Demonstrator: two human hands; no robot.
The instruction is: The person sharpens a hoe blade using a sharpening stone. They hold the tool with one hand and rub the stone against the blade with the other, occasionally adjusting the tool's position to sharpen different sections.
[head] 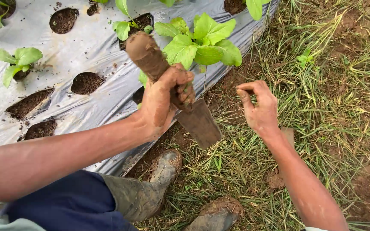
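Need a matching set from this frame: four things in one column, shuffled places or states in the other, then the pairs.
Things:
1. left hand
2. right hand
3. leafy seedling
4. rubber boot

Places or states:
A. growing from a hole in the grey plastic sheet
B. muddy, standing at the sheet's edge
C. gripping the mud-caked trowel
D. over the grass, fingertips pinched together

Pairs: 1-C, 2-D, 3-A, 4-B
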